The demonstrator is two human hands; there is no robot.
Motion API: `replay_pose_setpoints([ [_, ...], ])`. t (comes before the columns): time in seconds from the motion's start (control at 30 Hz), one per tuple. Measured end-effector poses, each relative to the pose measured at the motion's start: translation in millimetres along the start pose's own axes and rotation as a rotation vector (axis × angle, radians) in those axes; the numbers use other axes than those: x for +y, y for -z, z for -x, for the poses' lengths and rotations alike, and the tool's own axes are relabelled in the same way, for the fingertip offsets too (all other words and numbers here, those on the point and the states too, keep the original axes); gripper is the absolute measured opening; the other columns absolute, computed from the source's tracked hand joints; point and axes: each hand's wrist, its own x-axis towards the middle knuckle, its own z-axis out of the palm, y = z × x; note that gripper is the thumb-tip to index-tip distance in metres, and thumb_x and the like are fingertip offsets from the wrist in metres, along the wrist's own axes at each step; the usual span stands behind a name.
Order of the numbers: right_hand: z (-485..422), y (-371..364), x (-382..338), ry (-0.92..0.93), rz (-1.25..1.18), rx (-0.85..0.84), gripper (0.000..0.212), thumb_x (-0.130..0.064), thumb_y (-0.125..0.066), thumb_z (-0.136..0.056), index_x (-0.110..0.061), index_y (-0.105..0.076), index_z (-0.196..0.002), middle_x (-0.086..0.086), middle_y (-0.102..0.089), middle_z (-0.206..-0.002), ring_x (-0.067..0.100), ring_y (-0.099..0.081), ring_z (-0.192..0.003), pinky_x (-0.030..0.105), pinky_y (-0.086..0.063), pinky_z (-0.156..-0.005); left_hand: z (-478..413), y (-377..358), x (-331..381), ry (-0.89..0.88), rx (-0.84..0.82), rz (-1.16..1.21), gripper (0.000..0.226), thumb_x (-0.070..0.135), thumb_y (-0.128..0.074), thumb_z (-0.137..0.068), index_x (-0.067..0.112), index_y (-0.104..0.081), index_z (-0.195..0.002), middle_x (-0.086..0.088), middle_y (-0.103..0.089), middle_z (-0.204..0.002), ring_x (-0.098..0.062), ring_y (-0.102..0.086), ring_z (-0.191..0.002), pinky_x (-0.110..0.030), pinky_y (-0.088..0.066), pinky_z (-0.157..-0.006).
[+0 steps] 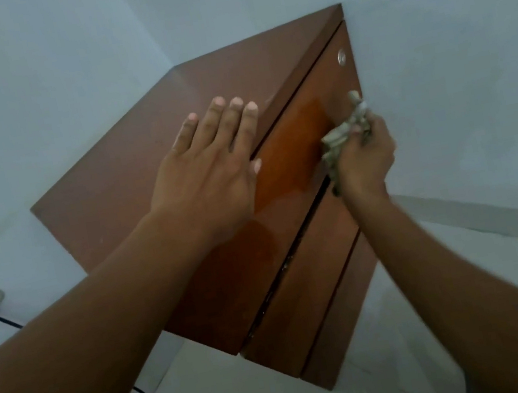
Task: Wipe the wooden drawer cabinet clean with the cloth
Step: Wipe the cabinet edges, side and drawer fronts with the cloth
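The reddish-brown wooden drawer cabinet (107, 201) stands in a corner between pale walls on a white tiled floor. The left hand (209, 173) lies flat on its top, fingers straight and slightly spread, thumb hanging over the front edge. The right hand (364, 158) grips a crumpled grey-beige cloth (340, 134) and presses it against the glossy top drawer front (293, 142), near its right side, below the round metal lock (342, 56). A darker wet sheen covers the middle of that front. To do this pass well, it seems best to steady the cabinet with the flat palm, wipe in long overlapping strokes out to the drier edges, and then work a fold of cloth into the dark gap between the drawers (294, 252), where pale specks of debris show.
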Motion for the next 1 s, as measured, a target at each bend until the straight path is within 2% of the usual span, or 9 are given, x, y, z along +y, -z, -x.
replay_pose_setpoints([
  [0.07,59,-2,2,0.363,-0.055,-0.220,0.034,-0.015,-0.041,-0.107,-0.025,-0.050,-0.138,-0.001,-0.064,-0.127,-0.007,-0.059,-0.107,0.005,-0.046,-0.088,1,1,1,0.005,0.024,-0.020,0.064,0.041,-0.004,-0.104,0.013,0.007,-0.160,-0.009,0.001,-0.170,-0.025,0.006,-0.156,-0.046,-0.002,-0.126],
  [0.17,94,-25,20,0.768,0.093,-0.507,0.052,-0.020,-0.035,-0.105,-0.009,-0.027,-0.155,0.016,-0.019,-0.165,0.024,-0.013,-0.156,0.042,-0.014,-0.127,4,1,4,0.002,0.021,-0.064,0.068,0.040,0.004,-0.099,0.011,0.010,-0.160,-0.010,0.005,-0.170,-0.025,0.009,-0.156,-0.046,-0.002,-0.126],
  [0.27,44,-41,26,0.785,0.158,-0.501,0.060,-0.026,-0.028,-0.103,-0.011,-0.012,-0.159,0.014,-0.001,-0.168,0.026,0.006,-0.156,0.053,0.000,-0.126,5,-1,3,0.008,0.055,-0.028,0.066,0.042,-0.001,-0.102,0.012,0.007,-0.160,-0.010,0.002,-0.169,-0.025,0.006,-0.156,-0.046,-0.004,-0.127],
  [0.43,-51,-55,24,0.621,0.173,-0.354,0.057,-0.031,-0.021,-0.107,-0.017,-0.006,-0.160,0.006,-0.001,-0.169,0.020,0.003,-0.157,0.051,-0.004,-0.127,4,-6,1,-0.011,0.104,-0.051,0.065,0.044,-0.006,-0.105,0.012,0.004,-0.160,-0.010,0.000,-0.169,-0.024,0.005,-0.156,-0.044,-0.001,-0.126],
  [0.57,-98,-58,27,0.347,0.137,-0.275,0.052,-0.029,-0.026,-0.109,-0.018,-0.018,-0.160,0.005,-0.023,-0.165,0.021,-0.019,-0.153,0.034,-0.016,-0.125,4,-5,4,-0.114,0.159,-0.173,0.064,0.039,-0.008,-0.105,0.009,0.002,-0.160,-0.015,0.002,-0.169,-0.031,0.005,-0.156,-0.051,-0.002,-0.125],
  [0.67,-111,-55,27,0.184,0.008,-0.060,0.041,-0.015,-0.040,-0.105,-0.013,-0.051,-0.145,0.008,-0.060,-0.138,0.023,-0.055,-0.127,0.001,-0.035,-0.095,3,-9,4,-0.232,0.183,-0.263,0.064,0.034,-0.014,-0.104,0.009,0.002,-0.160,-0.017,0.006,-0.168,-0.034,0.007,-0.155,-0.055,-0.006,-0.124],
  [0.7,-111,-52,24,0.138,-0.049,0.006,0.038,-0.013,-0.042,-0.104,-0.015,-0.058,-0.138,0.005,-0.065,-0.130,0.019,-0.061,-0.118,-0.001,-0.038,-0.088,3,-11,3,-0.261,0.193,-0.294,0.064,0.033,-0.016,-0.104,0.008,0.001,-0.160,-0.018,0.006,-0.168,-0.035,0.008,-0.155,-0.055,-0.007,-0.124],
  [0.87,-48,1,38,0.078,-0.225,0.146,0.028,-0.022,-0.044,-0.104,-0.025,-0.063,-0.126,-0.014,-0.067,-0.101,-0.002,-0.063,-0.087,0.030,-0.057,-0.085,9,-26,10,-0.311,0.196,-0.411,0.066,0.036,-0.013,-0.103,0.001,-0.007,-0.158,-0.025,0.003,-0.166,-0.038,0.006,-0.155,-0.057,-0.005,-0.123],
  [1.0,65,34,87,0.427,-0.006,-0.023,0.039,-0.036,-0.044,-0.104,-0.037,-0.051,-0.143,-0.009,-0.065,-0.125,0.015,-0.064,-0.113,0.044,-0.056,-0.091,24,-45,25,-0.328,0.239,-0.357,0.064,0.028,-0.029,-0.100,-0.006,-0.023,-0.154,-0.028,-0.014,-0.163,-0.040,-0.011,-0.154,-0.058,-0.014,-0.122],
])
